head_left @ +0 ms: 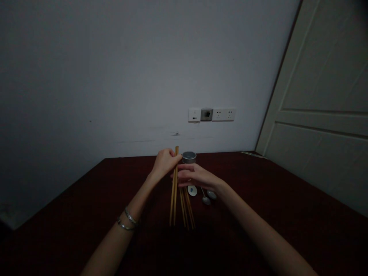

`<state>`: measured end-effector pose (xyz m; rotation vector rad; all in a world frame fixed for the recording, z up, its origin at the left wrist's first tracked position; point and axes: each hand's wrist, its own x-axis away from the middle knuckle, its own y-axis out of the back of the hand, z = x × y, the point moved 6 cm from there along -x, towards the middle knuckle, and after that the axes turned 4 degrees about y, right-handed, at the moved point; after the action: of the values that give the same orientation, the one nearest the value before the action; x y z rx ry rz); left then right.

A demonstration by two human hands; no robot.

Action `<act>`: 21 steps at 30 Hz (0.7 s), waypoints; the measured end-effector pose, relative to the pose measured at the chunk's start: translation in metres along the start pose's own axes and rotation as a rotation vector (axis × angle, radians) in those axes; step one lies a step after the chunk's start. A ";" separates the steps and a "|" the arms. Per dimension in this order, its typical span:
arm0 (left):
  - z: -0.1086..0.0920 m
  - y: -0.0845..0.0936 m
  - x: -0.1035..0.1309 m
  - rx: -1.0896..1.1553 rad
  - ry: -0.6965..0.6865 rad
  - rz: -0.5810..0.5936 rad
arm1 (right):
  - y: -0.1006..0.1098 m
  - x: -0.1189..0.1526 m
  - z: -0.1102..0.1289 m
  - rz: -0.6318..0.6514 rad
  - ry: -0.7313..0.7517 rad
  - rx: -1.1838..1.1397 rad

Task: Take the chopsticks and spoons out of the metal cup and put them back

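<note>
Starting from the left of the dark red table (244, 199), we saw two bracelets (125, 227) on the left forearm, then our left hand (165, 161) near the middle of the far edge, its thumb and fingers pinching the upper part of a pair of chopsticks (174, 191), whose lower ends pointed toward the near edge. Just right of these we found more chopsticks (186, 209), fanned slightly below our right hand (194, 174). That hand's fingers reached left, bent, up to the pinched pair; we could not tell whether they were grasping any of the sticks. Beyond them a grey round tin (189, 157) stood by the far edge. Under the right hand we noticed a white spoon (192, 190) with a blue mark, and right of it two metal spoons (206, 200), partly hidden by the wrist. Farther right, a door (316, 96) rose beside the table's right edge.
</note>
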<state>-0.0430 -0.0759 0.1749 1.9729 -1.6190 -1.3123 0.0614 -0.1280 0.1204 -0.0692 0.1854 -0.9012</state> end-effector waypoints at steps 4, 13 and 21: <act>-0.002 -0.001 0.001 -0.006 -0.007 -0.003 | -0.002 -0.004 -0.007 -0.123 -0.005 0.124; -0.022 0.000 0.011 0.208 -0.113 0.007 | 0.014 -0.002 0.007 -0.154 0.064 0.235; -0.026 -0.017 0.013 0.866 -0.011 0.316 | 0.021 0.008 0.026 -0.031 0.098 0.276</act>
<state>-0.0130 -0.0900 0.1716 1.9410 -2.6632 -0.5204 0.0878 -0.1221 0.1421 0.2296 0.1495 -0.9547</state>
